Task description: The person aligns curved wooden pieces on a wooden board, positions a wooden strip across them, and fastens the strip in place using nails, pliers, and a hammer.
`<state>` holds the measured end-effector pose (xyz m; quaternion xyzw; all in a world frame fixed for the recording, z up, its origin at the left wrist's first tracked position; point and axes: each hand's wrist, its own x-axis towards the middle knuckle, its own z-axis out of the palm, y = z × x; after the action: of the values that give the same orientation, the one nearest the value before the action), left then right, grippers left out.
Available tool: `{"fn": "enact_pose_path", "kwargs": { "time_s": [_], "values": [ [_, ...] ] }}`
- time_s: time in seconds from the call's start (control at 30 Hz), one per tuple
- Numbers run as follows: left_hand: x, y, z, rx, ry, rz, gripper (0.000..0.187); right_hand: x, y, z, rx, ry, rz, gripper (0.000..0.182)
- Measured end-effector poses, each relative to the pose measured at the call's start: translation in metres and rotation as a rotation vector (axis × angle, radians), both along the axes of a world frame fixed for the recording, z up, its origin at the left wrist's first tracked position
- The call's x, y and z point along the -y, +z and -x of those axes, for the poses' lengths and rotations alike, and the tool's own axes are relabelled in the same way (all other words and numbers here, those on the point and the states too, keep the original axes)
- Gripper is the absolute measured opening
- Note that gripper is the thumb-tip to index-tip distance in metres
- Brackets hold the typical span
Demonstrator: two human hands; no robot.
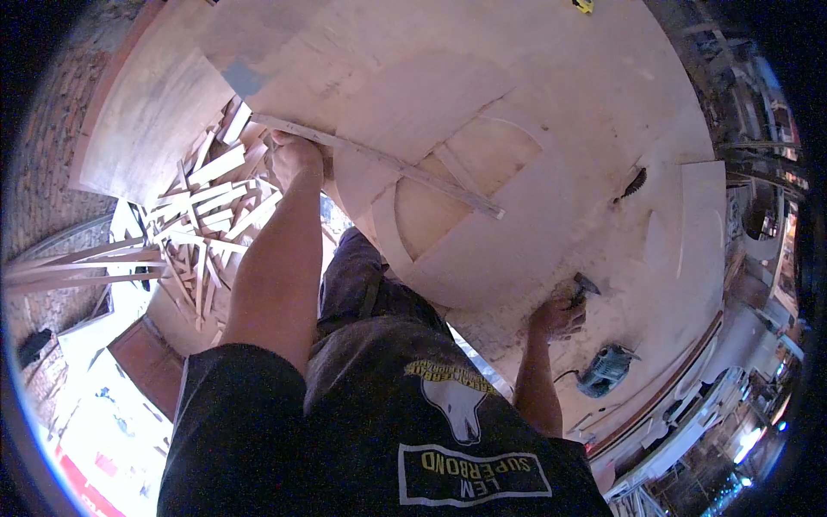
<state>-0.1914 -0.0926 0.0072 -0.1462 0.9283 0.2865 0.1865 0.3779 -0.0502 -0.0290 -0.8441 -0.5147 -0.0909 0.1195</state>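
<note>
My left hand (295,157) is closed at the far end of a long narrow wooden strip (379,157), its fingers partly hidden. The strip lies diagonally across a round pale board (491,237) that has curved cut-outs and crosspieces. On the right, my right hand (558,319) is closed around a small dark-headed tool (586,286) that looks like a hammer, low over the large pale work surface (629,95).
A green power tool (606,370) rests just right of my right hand. Further up lies a dark toothed piece (635,183). Loose wooden offcuts (207,207) are heaped at the left, below a large panel (155,95). A yellow object (584,5) sits at the top edge.
</note>
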Motion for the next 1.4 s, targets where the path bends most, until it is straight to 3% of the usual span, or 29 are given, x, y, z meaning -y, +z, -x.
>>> {"fn": "enact_pose_path", "kwargs": {
  "time_s": [0.23,0.67,0.77,0.87,0.97,1.1,1.2,1.4],
  "values": [
    [0.003,-0.025,0.007,-0.04,0.049,-0.001,0.078,-0.001,0.003,0.002,0.051,-0.02,0.025,0.049],
    [-0.003,-0.022,0.007,-0.027,0.067,0.045,0.087,-0.002,0.007,0.003,0.032,-0.02,0.072,0.053],
    [-0.015,0.002,-0.002,-0.002,0.109,0.04,0.089,-0.003,0.005,0.002,0.044,-0.008,0.055,0.053],
    [-0.008,-0.017,0.005,-0.063,0.041,0.079,0.09,-0.001,0.009,0.003,0.025,0.061,0.03,0.055],
    [-0.005,-0.023,0.006,-0.067,0.03,0.083,0.091,-0.005,0.018,0.014,-0.039,-0.029,0.131,0.053],
    [0.0,-0.04,0.011,-0.093,0.07,-0.052,0.092,-0.006,0.018,0.014,-0.063,-0.024,0.099,0.063],
    [0.0,-0.043,0.013,-0.062,0.083,0.039,0.093,-0.006,0.022,0.018,-0.058,-0.051,0.117,0.063],
    [-0.005,-0.028,0.005,-0.005,0.225,-0.296,0.084,-0.005,0.016,0.011,-0.052,-0.068,0.099,0.06]
  ]
}}
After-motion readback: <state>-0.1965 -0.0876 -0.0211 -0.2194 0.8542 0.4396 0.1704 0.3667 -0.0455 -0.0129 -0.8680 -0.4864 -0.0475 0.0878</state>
